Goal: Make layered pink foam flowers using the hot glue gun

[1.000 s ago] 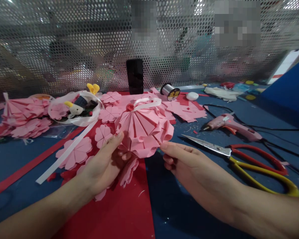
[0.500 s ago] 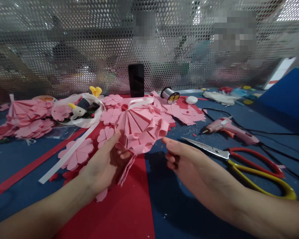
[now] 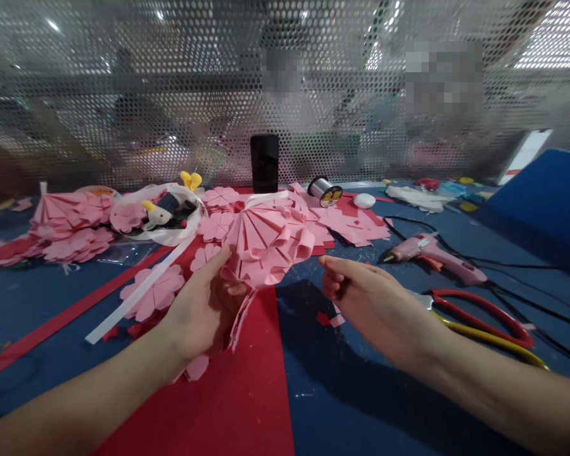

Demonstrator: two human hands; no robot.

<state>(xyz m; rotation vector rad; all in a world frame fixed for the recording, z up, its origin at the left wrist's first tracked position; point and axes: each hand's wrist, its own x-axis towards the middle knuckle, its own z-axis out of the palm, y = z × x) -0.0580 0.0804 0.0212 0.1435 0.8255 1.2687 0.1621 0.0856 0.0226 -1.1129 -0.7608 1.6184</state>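
Now the pink paper ornament (image 3: 263, 244) stood over the red sheet (image 3: 228, 405), red tip (image 3: 239, 206) up, axis slanting down right; the left hand (image 3: 202, 310) pinched its edge; the right hand (image 3: 368, 294), fingers pressed together, had quit its rim.

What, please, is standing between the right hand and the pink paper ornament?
Nothing visible: only an open gap separates the right hand from the pink paper ornament in the left hand. The scissors lie outside that gap.
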